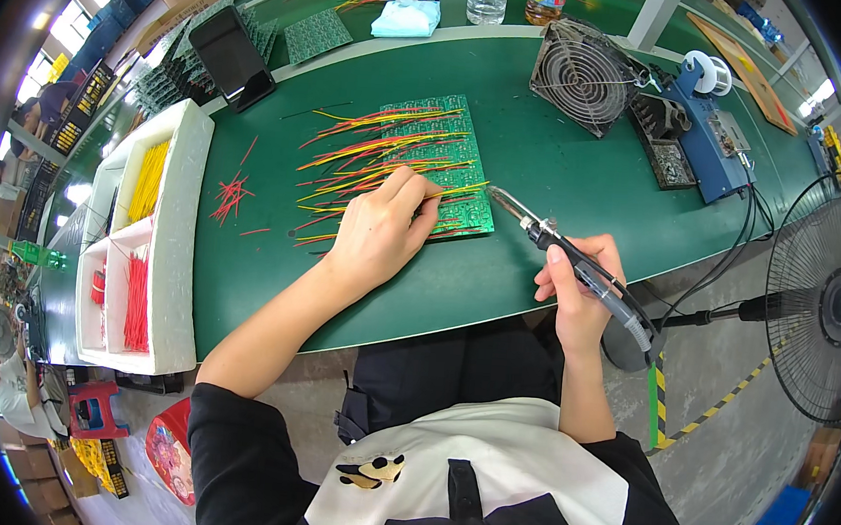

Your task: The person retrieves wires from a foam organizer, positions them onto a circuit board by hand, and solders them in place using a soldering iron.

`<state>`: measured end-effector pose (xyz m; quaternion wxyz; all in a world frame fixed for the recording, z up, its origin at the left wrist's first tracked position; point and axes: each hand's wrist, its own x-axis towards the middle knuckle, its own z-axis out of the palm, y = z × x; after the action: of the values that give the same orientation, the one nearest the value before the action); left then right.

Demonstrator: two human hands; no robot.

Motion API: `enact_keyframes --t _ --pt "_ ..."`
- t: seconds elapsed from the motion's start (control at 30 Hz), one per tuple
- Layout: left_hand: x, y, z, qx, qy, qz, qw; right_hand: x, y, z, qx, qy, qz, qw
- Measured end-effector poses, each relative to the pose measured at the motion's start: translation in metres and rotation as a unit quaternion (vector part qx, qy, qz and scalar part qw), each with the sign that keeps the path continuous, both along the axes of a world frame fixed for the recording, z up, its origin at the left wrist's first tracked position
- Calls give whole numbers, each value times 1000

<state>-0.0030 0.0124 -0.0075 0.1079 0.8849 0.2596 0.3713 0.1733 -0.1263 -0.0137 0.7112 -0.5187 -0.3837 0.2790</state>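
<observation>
A green circuit board panel (470, 166) lies flat on the green table, with rows of red, yellow and black wires spreading leftward from it. My left hand (387, 219) rests over its lower part, fingers pinched on a yellow wire (463, 188) that reaches toward the board's right edge. In my right hand (585, 286) is a soldering iron (577, 257), gripped like a pen. The iron's tip points up and left, close to the yellow wire's end at the board's right edge; whether they touch I cannot tell.
At left stands a white foam box (176, 245) of yellow and red wires, beside loose red wire pieces (231, 197). A square fan (582, 79) and a blue solder-feed stand (707, 136) with a spool sit at the back right. A black pedestal fan (832, 301) stands off the table's right.
</observation>
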Motion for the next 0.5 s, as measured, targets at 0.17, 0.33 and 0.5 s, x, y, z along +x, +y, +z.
enact_keyframes --t 0.17,0.33,0.5 --pt "0 0 1 1 -3 -1 1000 6 -3 1 23 15 -14 1000" --pt "0 -2 5 10 11 2 1000 18 3 11 28 -24 -101 994" --pt "-3 1 8 100 35 5 994 36 11 7 28 -35 -157 987"
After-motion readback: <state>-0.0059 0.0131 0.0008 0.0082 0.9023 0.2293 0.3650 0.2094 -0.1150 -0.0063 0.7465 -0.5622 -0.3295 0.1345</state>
